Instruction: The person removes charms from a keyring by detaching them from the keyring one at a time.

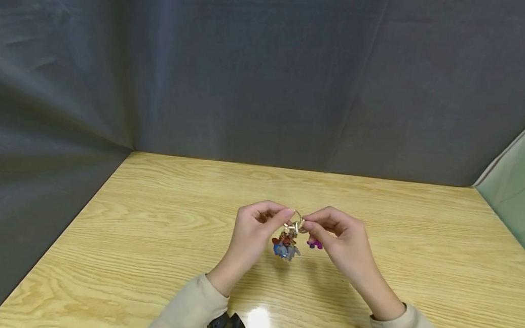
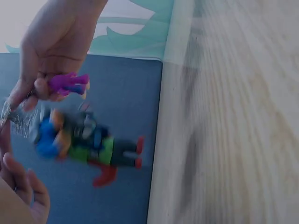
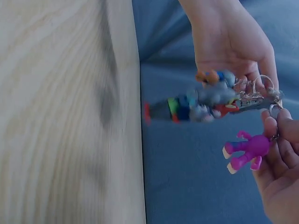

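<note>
Dark cloth (image 1: 269,73) covers the far side, beyond a wood-grain table (image 1: 102,234) with a green patterned panel (image 1: 523,197) at its right. Your left hand (image 1: 250,232) and right hand (image 1: 347,243) meet near the middle, raised above the wood. Between them dangles a cluster of small figures (image 1: 286,249); a magenta figure (image 3: 257,147) hangs apart from it, beside your right fingers. Your left thumb and fingers pinch the metal ring (image 1: 300,217) at the top, and your right ones pinch the metal fitting (image 3: 275,136) above the magenta figure. Expect the figures to be light, probably rubbery plastic, and to swing; the ring looks stiff and slick, so its bare rim should be the surest hold. Blur in the wrist views keeps you from counting the figures, and your fingertips hide whether the magenta one joins the ring.
</note>
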The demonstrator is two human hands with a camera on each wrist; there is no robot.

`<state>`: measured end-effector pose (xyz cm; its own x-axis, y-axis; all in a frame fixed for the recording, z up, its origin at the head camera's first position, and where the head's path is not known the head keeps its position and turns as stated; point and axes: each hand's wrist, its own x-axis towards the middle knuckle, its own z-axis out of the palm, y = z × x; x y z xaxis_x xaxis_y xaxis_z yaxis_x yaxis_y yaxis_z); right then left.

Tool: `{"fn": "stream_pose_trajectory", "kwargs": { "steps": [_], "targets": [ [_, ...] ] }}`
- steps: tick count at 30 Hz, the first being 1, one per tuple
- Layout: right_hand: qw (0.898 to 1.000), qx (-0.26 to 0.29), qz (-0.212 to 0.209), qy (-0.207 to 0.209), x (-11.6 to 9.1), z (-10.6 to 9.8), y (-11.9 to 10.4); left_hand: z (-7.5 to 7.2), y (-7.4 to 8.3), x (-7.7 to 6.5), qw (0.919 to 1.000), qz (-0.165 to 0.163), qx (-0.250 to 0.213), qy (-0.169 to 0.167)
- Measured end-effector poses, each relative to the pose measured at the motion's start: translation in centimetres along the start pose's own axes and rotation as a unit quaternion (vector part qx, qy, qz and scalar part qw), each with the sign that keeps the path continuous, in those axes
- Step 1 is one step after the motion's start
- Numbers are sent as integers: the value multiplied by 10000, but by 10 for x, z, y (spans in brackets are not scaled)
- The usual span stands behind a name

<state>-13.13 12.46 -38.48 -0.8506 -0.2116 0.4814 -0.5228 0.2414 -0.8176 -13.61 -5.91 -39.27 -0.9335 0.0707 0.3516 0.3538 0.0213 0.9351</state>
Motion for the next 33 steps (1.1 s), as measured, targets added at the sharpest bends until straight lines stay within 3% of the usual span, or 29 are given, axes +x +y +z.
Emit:
{"fn": "stream_pose_trajectory", "kwargs": {
  "steps": [2,4,10,13,17,20,22,25,28,31,33],
  "targets": [
    [10000,27,-12,-39,-1,-1,-1,1,0,1,9998,-69,-181,68],
    [10000,0,-20,-28,-1,-2,-1,0,1,2,9997,-127,-181,-83],
    [9999,75,14,115,-1,-5,-3,-7,0,4,9934,-99,290,-1107],
    [10000,-7,49,70,-1,-5,-3,-7,0,4,9877,20,631,-1429],
    [9999,-81,84,45,-1,-4,-2,-6,3,4,9826,104,1343,-1278],
    [10000,-13,63,54,-1,-4,-1,-7,6,3,9732,124,1998,-1129],
    [10000,7,-3,66,0,-4,0,-7,7,4,9695,108,2196,-1082],
    [9998,71,-143,123,0,-5,1,-11,6,7,9832,-51,1560,-943],
    [9986,440,-123,285,1,-7,1,-18,5,12,9975,-257,525,-392],
    [9946,966,-42,390,3,-8,-1,-24,6,15,9995,-288,-133,69],
    [9910,1285,-6,388,4,-8,-2,-24,7,15,9992,-281,-284,75]
  ]
}}
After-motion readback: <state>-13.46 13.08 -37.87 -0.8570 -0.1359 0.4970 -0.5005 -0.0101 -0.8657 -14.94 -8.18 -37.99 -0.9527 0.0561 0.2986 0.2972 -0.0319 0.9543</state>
